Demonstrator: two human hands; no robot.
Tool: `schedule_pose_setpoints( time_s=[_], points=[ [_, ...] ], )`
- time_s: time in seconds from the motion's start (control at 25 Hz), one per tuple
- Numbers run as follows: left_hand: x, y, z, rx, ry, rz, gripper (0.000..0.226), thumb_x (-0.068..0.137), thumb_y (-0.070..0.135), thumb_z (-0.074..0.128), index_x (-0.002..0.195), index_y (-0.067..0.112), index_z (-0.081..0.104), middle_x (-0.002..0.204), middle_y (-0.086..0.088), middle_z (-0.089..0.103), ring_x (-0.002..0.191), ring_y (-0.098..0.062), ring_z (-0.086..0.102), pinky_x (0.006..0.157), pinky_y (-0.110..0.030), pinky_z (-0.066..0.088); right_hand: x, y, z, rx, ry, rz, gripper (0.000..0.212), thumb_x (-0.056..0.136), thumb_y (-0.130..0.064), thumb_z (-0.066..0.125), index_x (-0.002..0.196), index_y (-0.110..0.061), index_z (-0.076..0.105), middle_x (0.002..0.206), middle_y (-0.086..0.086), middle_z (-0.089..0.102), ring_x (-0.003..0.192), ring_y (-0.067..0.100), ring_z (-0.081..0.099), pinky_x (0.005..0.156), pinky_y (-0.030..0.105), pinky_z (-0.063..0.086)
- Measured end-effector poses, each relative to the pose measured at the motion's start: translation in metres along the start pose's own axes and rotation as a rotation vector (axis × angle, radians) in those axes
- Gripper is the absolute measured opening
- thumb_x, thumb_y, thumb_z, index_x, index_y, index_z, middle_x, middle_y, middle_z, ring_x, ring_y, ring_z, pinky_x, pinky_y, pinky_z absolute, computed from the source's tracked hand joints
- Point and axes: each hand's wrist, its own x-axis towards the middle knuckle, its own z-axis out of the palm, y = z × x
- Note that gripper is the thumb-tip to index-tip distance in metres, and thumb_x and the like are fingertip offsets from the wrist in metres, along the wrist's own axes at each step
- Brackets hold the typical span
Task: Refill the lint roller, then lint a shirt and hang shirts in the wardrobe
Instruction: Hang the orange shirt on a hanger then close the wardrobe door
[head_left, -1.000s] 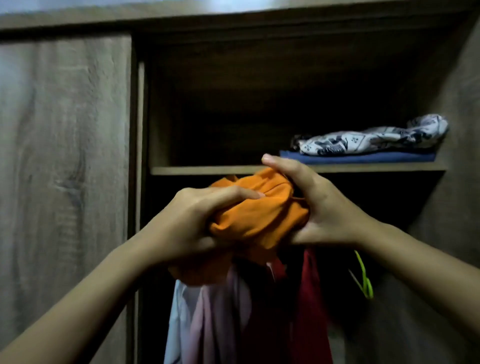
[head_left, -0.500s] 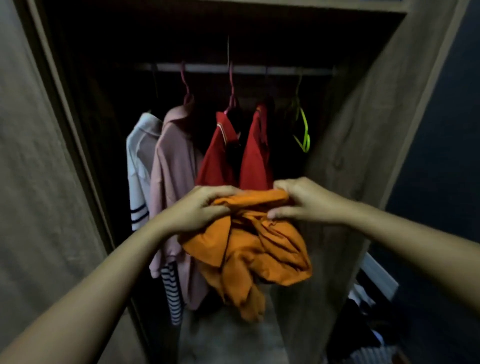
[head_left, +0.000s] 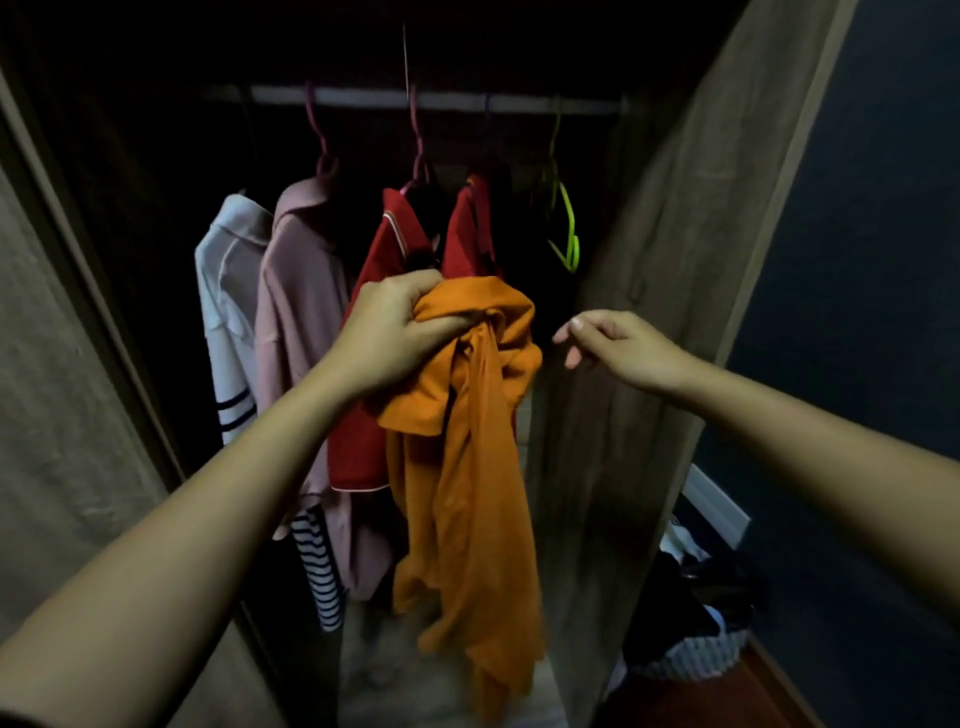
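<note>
Right hand (head_left: 621, 345) has let go of the orange shirt (head_left: 467, 441) since half a second ago, when both hands gripped it; it now hovers empty just right of the bundle, fingers loosely curled, apart from the cloth. Left hand (head_left: 392, 332) clenched on the shirt's bunched top, carrying it alone. Shirt has dropped open and hangs longer than before.

Shirt sits in front of the wardrobe rail (head_left: 415, 98), below it, not on a hanger. Cloth is crumpled and twisted at the grip, a rope-like fold running down the middle, lower part trailing in loose wrinkled folds.

On the rail behind the shirt: two red garments (head_left: 384, 249) directly behind the left hand, a pink shirt (head_left: 296, 291) left of those, a white garment with dark stripes (head_left: 228, 291) further left. Right of the red ones, an empty lime-green hanger (head_left: 566, 228).

Wardrobe side panel (head_left: 675, 260), wood grain, stands right of the rail; a similar door (head_left: 57, 415) on the left. Interior dim. Dark blue wall (head_left: 883, 260) beyond the panel. Low down by the wall, a heap of clothing (head_left: 696, 613); details too dark to tell.
</note>
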Motion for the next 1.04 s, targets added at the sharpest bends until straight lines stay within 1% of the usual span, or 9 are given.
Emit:
schedule_pose_setpoints(
  time_s=[0.16,0.24,0.32,0.4,0.52,0.64,0.76,0.92,1.04],
  points=[
    [0.023,0.023,0.003,0.04,0.098,0.022,0.029,0.073,0.042,0.065,0.076,0.02,0.046,0.067,0.005,0.051,0.066,-0.009,0.046,0.056,-0.025,0.023,-0.017,-0.001,0.012,0.203,-0.004,0.083,0.027,0.093,-0.027,0.048,0.114,-0.011,0.053,0.087,-0.002,0.057,0.07,0.008,0.051,0.059,0.013,0.044],
    [0.036,0.038,0.003,-0.001,0.151,0.042,0.03,0.075,0.036,0.068,0.078,0.018,0.045,0.066,0.007,0.048,0.061,-0.006,0.043,0.054,-0.022,0.025,-0.033,0.002,0.031,0.167,-0.123,0.086,0.058,0.08,-0.028,0.068,0.128,-0.013,0.04,0.105,-0.003,0.055,0.085,0.007,0.055,0.066,0.01,0.047],
    [0.047,0.053,0.0,-0.048,0.195,0.044,0.03,0.077,0.032,0.069,0.081,0.017,0.044,0.063,0.011,0.045,0.055,-0.004,0.041,0.053,-0.013,0.031,-0.048,0.012,0.056,0.005,-0.2,0.066,0.09,0.068,-0.043,0.075,0.139,-0.023,0.024,0.128,-0.007,0.048,0.11,0.004,0.053,0.089,0.012,0.044],
    [0.057,0.062,-0.005,-0.035,0.215,0.052,0.03,0.077,0.031,0.069,0.088,0.017,0.044,0.066,0.011,0.047,0.06,-0.001,0.047,0.054,-0.013,0.032,-0.056,0.028,0.075,-0.087,-0.177,0.08,0.073,0.081,-0.04,0.066,0.141,-0.02,0.028,0.134,-0.002,0.049,0.12,0.011,0.051,0.098,0.02,0.039],
    [0.064,0.056,-0.021,0.138,0.187,0.025,0.048,0.075,0.037,0.068,0.107,0.013,0.043,0.089,-0.009,0.062,0.086,-0.033,0.061,0.069,-0.033,0.045,-0.051,0.046,0.06,0.099,0.013,0.295,0.031,0.094,-0.014,0.049,0.125,-0.015,0.052,0.121,0.006,0.059,0.111,0.02,0.057,0.098,0.029,0.042],
    [0.06,0.041,-0.037,0.384,0.087,-0.078,0.055,0.075,0.035,0.071,0.116,0.013,0.042,0.106,-0.021,0.059,0.101,-0.043,0.055,0.08,-0.044,0.044,-0.047,0.047,0.017,0.46,0.201,0.434,0.023,0.09,-0.004,0.048,0.103,-0.019,0.06,0.106,0.016,0.065,0.1,0.029,0.062,0.097,0.045,0.047],
    [0.05,0.031,-0.036,0.486,-0.027,-0.028,0.042,0.077,0.028,0.069,0.114,0.018,0.051,0.108,-0.017,0.056,0.104,-0.038,0.052,0.084,-0.046,0.044,-0.044,0.029,-0.02,0.403,0.356,0.284,0.023,0.09,-0.012,0.046,0.09,-0.027,0.063,0.091,0.004,0.065,0.089,0.019,0.061,0.083,0.034,0.048],
    [0.044,0.028,-0.026,-0.012,-0.122,-0.188,0.033,0.079,0.012,0.065,0.104,0.033,0.058,0.09,-0.001,0.06,0.077,-0.014,0.057,0.068,-0.027,0.045,-0.032,0.001,-0.05,0.349,0.414,0.09,0.012,0.072,-0.019,0.052,0.081,-0.026,0.059,0.083,0.004,0.06,0.077,0.013,0.057,0.071,0.029,0.046],
    [0.033,0.031,-0.019,-0.48,-0.237,-0.316,0.038,0.083,-0.006,0.056,0.094,0.03,0.058,0.071,0.0,0.053,0.048,0.001,0.05,0.045,-0.013,0.039,-0.025,-0.017,-0.074,0.377,0.321,0.03,0.036,0.064,-0.017,0.056,0.097,-0.03,0.048,0.083,-0.002,0.056,0.073,0.006,0.056,0.068,0.021,0.045]
  ],
)
